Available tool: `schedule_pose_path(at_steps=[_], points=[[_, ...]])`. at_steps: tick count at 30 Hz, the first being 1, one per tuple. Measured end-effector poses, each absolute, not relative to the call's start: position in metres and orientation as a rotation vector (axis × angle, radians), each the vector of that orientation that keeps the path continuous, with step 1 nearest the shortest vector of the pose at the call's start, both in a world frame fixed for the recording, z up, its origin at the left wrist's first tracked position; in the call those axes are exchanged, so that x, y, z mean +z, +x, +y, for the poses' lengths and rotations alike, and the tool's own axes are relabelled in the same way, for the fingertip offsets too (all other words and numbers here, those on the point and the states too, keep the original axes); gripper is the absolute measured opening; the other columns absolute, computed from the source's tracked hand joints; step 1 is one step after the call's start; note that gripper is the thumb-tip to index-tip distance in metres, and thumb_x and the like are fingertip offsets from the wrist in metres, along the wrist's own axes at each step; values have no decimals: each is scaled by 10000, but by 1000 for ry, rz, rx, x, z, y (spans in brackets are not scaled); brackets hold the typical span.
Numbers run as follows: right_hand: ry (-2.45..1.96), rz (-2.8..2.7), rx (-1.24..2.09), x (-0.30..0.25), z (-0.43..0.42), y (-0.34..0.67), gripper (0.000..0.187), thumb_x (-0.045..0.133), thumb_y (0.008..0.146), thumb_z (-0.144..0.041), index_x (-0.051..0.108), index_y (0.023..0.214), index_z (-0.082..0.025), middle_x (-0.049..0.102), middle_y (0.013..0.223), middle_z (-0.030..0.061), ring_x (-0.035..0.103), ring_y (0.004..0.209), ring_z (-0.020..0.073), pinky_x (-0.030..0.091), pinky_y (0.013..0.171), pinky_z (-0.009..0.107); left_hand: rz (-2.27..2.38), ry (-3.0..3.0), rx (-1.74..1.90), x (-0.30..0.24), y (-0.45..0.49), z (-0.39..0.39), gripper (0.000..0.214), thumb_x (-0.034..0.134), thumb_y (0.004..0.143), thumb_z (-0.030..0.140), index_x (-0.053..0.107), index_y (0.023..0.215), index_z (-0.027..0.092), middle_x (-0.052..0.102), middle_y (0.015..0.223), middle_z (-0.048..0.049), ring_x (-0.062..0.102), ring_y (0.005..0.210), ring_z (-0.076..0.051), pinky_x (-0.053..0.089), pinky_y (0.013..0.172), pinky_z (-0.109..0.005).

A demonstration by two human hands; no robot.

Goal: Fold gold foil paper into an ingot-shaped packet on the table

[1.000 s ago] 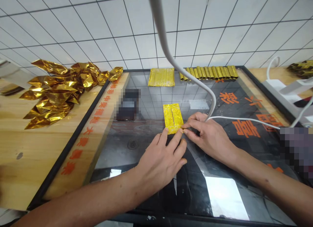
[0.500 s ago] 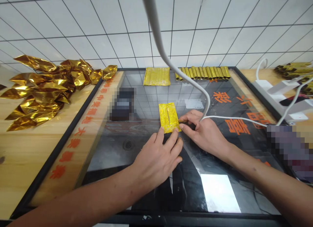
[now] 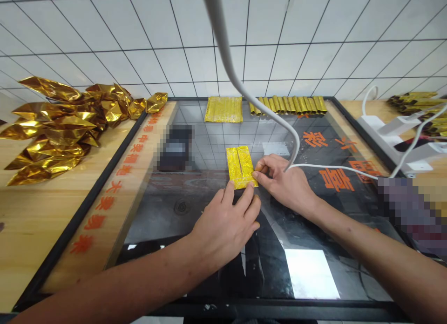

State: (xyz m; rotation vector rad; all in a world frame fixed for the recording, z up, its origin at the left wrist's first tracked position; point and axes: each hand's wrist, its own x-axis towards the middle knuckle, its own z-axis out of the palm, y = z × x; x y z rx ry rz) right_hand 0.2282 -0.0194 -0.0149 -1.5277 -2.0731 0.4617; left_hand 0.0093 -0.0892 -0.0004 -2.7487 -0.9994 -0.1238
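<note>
A small gold foil paper lies flat on the glass, folded in from both sides, with a narrow dark gap between its two flaps. The fingertips of my left hand rest on its near edge, fingers spread. At its lower right corner, the thumb and forefinger of my right hand are pinched together on the paper's edge. Further back on the glass lie a flat ridged gold sheet and a row of several rolled gold paper tubes.
Puffed gold foil pieces are heaped at the left. A white cable hangs down over the glass tabletop. A white power strip and more gold rolls sit at the right. Blurred dark items lie on both sides.
My right thumb and forefinger have closed together on the paper's right edge. The left hand and the paper have barely moved.
</note>
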Motion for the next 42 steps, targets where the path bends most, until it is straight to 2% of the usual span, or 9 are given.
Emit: schedule_pose_path(at_steps=[3,7,12,15,20,34,37,42], points=[[-1503,-2058,528,-13,-20,229,71,632,992,-295,657,935,-260,721,932,12,661,842,204,468,737,341,-995,-2746,-136,1,10,-89,501,551,1102,476,671,1457,143,611,1592,-156,644,1310,-430,548,946,-503],[-1501,-2094,520,-11,-21,229,89,693,970,-338,669,943,-257,715,956,23,662,868,213,489,768,349,-1006,-2767,-113,2,11,-89,512,551,1103,478,657,1472,139,601,1601,-162,626,1339,-435,548,942,-501],[-1520,-2100,482,-13,-21,228,34,676,960,-280,663,940,-257,713,954,16,660,868,208,482,782,354,-999,-2751,-113,-1,11,-88,518,534,1108,484,661,1471,137,597,1607,-163,638,1321,-444,549,965,-516],[-1515,-2089,503,-12,-22,228,66,641,980,-260,657,917,-252,706,949,13,653,854,198,472,773,352,-1000,-2755,-105,-1,10,-88,508,538,1109,477,661,1474,147,600,1605,-161,639,1322,-434,549,957,-510],[-1485,-2138,529,-7,-23,232,72,718,953,-303,669,958,-251,698,971,21,654,900,215,485,784,359,-1005,-2759,-99,2,10,-89,516,541,1107,483,660,1477,144,584,1623,-159,629,1337,-434,552,947,-507],[-1426,-2124,660,-8,-26,240,99,760,921,-268,679,978,-269,706,1023,30,654,926,233,546,886,414,-1025,-2776,-126,-3,9,-89,538,515,1114,488,628,1510,142,563,1643,-149,594,1379,-456,561,965,-511],[-1361,-2122,684,-7,-27,242,106,730,934,-233,695,1024,-277,716,1045,33,669,974,244,552,886,414,-1021,-2774,-133,-3,9,-89,536,518,1113,489,633,1502,139,577,1630,-149,601,1369,-455,560,970,-510],[-1212,-2264,548,-7,-33,247,219,628,1046,-271,774,1209,-278,699,1063,74,671,1018,256,561,893,429,-1024,-2789,-128,-4,8,-90,548,537,1105,492,620,1506,128,554,1645,-168,584,1395,-472,564,983,-526]])
